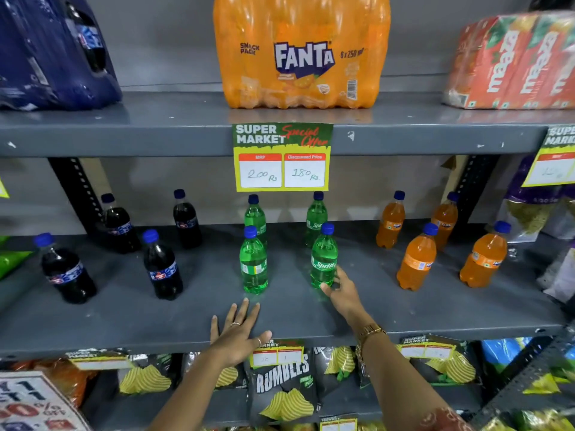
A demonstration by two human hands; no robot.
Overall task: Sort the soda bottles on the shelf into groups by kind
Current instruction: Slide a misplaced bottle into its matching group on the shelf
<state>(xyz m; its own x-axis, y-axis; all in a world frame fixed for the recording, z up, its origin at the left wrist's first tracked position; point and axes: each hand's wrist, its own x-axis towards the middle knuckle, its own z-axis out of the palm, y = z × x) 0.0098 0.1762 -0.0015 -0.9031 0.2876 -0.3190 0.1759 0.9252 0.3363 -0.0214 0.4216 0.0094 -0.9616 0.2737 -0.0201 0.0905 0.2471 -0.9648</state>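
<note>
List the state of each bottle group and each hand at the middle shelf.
Cola bottles: four, upright, capped, grouped at left.
Sprite bottles: four, upright, capped, grouped in the middle.
Fanta bottles: four, upright, capped, grouped at right.
Left hand: open, flat on the shelf edge, empty.
Right hand: open, fingers at the base of the front right Sprite bottle, not closed around it.

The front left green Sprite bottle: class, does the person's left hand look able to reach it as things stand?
Probably yes. The left hand lies flat and empty on the shelf edge, just in front of the front left green Sprite bottle, with only bare shelf between them.
</note>
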